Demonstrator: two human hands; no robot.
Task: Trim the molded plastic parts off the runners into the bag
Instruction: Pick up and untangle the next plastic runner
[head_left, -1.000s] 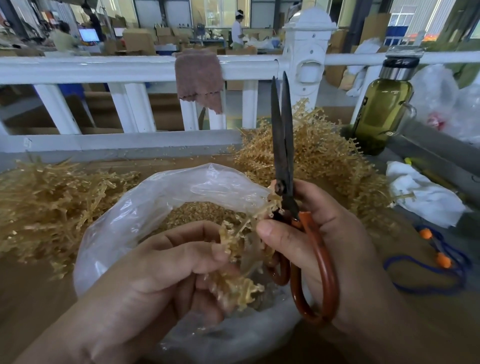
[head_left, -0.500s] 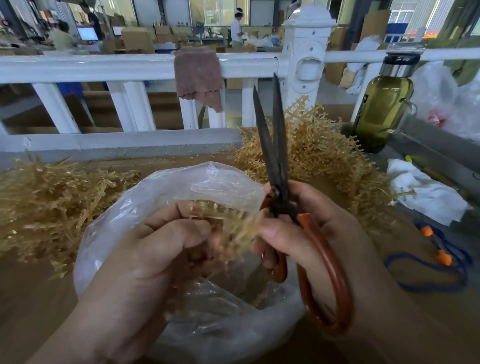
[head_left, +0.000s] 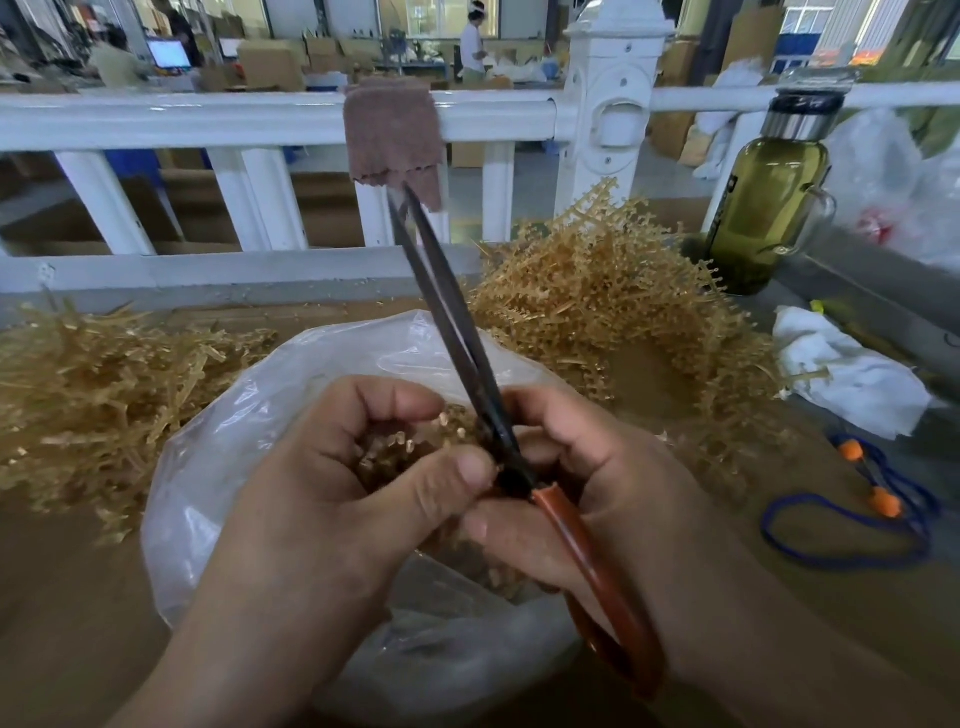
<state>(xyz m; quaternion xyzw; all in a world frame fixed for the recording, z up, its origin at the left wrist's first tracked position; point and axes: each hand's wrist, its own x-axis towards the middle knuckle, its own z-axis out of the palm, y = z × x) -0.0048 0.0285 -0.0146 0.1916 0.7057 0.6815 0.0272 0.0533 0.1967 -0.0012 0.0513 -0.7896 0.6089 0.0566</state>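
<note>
The scissors (head_left: 483, 410) have tipped over to the left since half a second ago, and the left hand (head_left: 332, 499) has come up close to them, so its thumb now touches the dark part where the two blades meet. The blades point up and away and stand only a little apart at the tips. The right hand (head_left: 592, 467) holds the scissors, its fingers curled round the red-brown handle (head_left: 597, 577). The left hand grips a gold runner (head_left: 400, 449) between thumb and curled fingers, with the runner right beside the low end of the blades. Both hands are over the clear bag (head_left: 208, 467), which lies open on the brown table (head_left: 62, 597). Gold piles sit to the left (head_left: 104, 384) and behind on the right (head_left: 597, 306). A green bottle (head_left: 769, 208) stands far right, near a white rag (head_left: 847, 374) and a blue cord (head_left: 847, 558).
</note>
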